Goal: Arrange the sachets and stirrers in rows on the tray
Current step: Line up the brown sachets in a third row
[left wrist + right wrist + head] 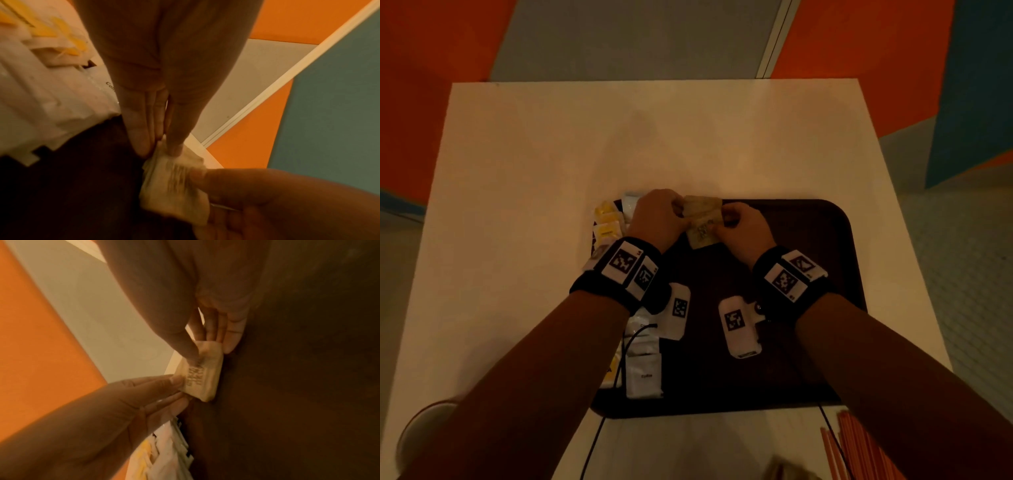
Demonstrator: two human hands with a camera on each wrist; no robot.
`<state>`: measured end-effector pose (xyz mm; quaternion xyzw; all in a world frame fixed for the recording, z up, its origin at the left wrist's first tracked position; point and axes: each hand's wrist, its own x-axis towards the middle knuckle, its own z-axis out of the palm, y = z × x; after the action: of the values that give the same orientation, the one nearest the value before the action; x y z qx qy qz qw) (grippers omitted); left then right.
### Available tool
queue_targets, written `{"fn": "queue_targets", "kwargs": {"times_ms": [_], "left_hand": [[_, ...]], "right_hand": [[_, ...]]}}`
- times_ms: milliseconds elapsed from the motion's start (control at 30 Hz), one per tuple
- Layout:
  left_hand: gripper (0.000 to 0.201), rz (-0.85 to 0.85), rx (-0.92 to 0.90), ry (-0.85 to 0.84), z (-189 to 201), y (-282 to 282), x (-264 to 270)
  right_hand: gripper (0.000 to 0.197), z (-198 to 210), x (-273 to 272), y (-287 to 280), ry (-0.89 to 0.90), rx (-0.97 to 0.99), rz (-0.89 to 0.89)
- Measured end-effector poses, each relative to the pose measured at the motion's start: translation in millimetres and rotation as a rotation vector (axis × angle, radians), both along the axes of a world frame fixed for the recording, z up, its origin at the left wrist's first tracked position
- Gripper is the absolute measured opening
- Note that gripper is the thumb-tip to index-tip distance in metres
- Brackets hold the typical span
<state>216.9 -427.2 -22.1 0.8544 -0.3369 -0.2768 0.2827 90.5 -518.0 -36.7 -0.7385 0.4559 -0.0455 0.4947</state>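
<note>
A small stack of beige sachets (703,224) with dark print is held over the far middle of the dark brown tray (808,246). My left hand (676,210) pinches its left end between thumb and fingers. My right hand (724,222) pinches its right end. In the left wrist view the left hand (160,146) grips the top edge of the beige sachets (174,183). The right wrist view shows the right hand (209,350) holding the beige sachets (200,374) from above. Orange stirrers (859,445) lie on the table at the near right.
Yellow sachets (606,219) and white sachets (631,202) lie along the tray's far left edge. More white sachets (643,373) sit at its near left, under my left forearm. A round pale object (424,428) shows at the near left. The tray rests on a white table (551,154).
</note>
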Motion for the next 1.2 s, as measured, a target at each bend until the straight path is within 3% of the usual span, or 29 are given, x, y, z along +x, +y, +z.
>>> {"fn": "queue_targets", "kwargs": {"times_ms": [167,467,600,800,1000,1200], "left_hand": [[0.034,-0.054,0.063,-0.028,-2.4,2.8,-5.2],[0.039,0.007,0.040,-0.035,6.6,21.5,-15.8],[0.036,-0.071,0.071,0.004,7.4,35.0,-33.8],[0.036,0.018,-0.005,0.092,-3.1,40.7,-48.2],[0.040,0.011,-0.036,0.085,-8.1,40.8,-52.2],[0.043,-0.011,-0.010,0.033,-9.7,42.6,-53.4]], "right_hand": [[0.044,-1.9,-7.3,9.5,0.037,-0.087,0.024],[0.017,0.1,-34.1,21.7,0.112,-0.122,0.078],[0.012,1.7,-43.2,22.0,0.125,-0.097,0.112],[0.024,-1.7,-47.1,24.6,0.116,-0.056,-0.020],[0.010,1.3,-40.4,25.8,0.107,-0.182,0.090],[0.020,1.5,-38.3,33.6,0.066,-0.203,0.131]]}}
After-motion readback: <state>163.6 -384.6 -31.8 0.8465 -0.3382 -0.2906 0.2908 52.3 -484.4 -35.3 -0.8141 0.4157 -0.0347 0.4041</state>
